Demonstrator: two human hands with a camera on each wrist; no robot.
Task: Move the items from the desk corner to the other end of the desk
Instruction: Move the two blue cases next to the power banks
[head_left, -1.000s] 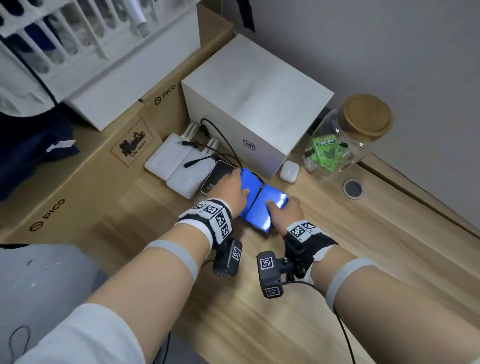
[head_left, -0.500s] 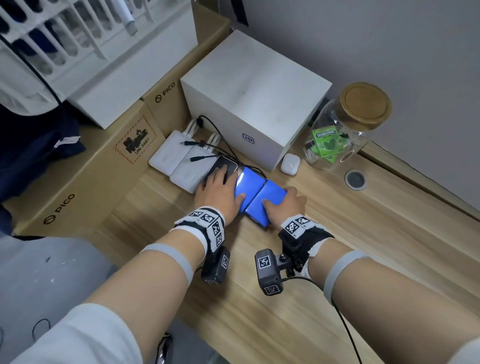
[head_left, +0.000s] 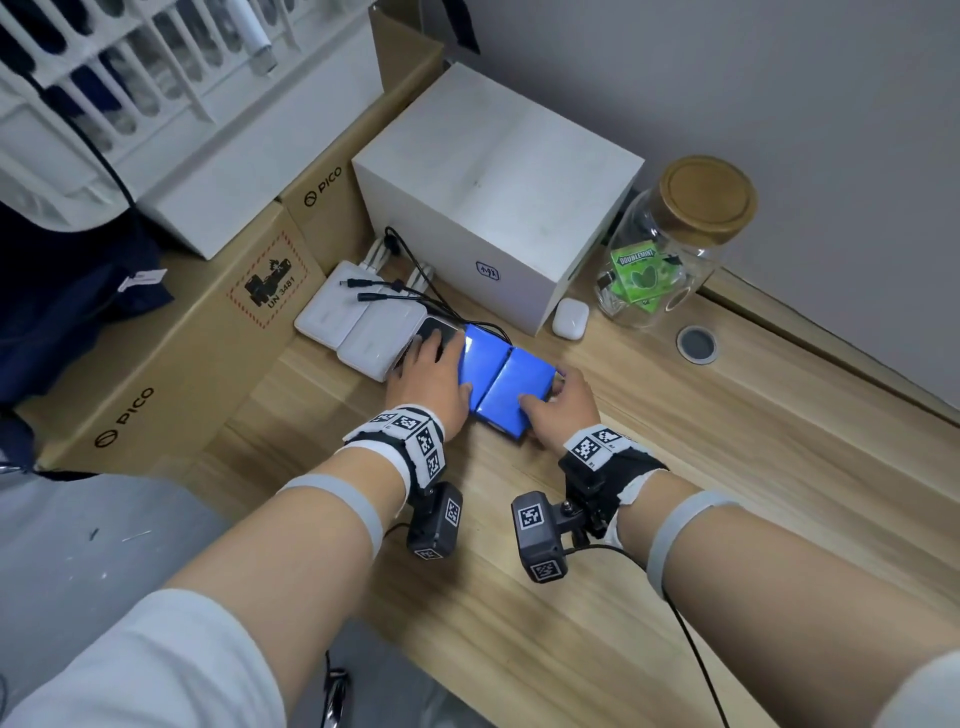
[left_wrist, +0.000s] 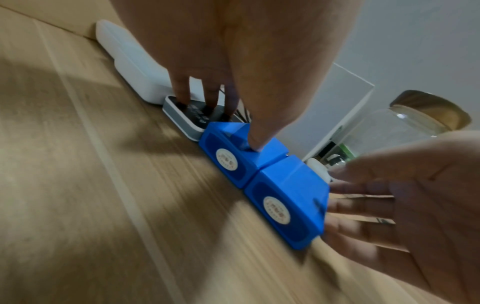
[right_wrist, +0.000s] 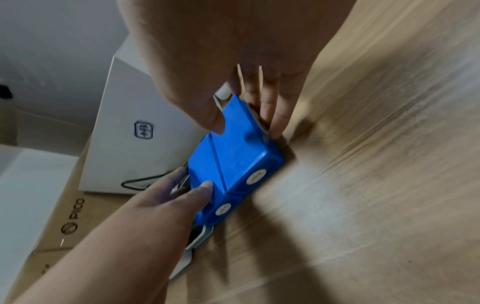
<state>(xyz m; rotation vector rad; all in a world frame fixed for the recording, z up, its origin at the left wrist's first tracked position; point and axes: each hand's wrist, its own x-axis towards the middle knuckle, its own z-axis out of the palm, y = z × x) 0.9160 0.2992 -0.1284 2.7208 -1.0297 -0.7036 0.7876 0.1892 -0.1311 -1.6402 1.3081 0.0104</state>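
Two blue boxes lie side by side on the wooden desk, the left blue box touching the right blue box. My left hand has its thumb on top of the left box while its fingertips press a black-topped device beside it. My right hand grips the right box, thumb on its top and fingers down its right side. Both boxes rest on the desk.
Two white power banks with black cables lie left of the device. Behind stand a white carton, a white earbud case and a cork-lidded glass jar. Cardboard boxes wall the left side. A cable grommet sits at the right.
My left hand slid left, so its fingertips now rest on the black device. My right hand's fingers moved round the right box's side. The blue boxes stay where they were.
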